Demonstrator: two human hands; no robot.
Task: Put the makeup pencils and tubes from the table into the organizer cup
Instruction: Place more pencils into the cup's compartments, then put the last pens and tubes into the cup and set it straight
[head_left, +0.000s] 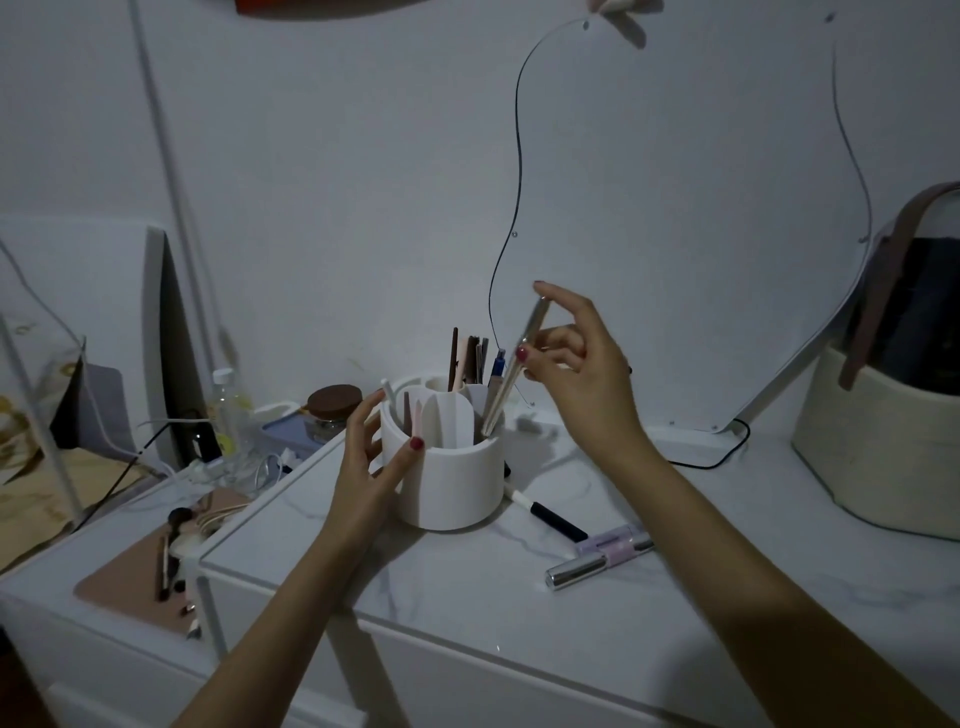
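Left hand (376, 457) open beside cup (449, 478); right hand (576, 374) pinches steep silver pencil (514, 366), tip down into cup

Bare forearms, no sleeves; red-painted fingernails on left hand (375, 453) and right hand (576, 371).

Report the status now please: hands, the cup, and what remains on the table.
Right hand pinches silver pencil, tip entering organizer cup. Left hand steadies cup wall. Black-and-white pencil and two tubes lie on table. Nothing blocking.
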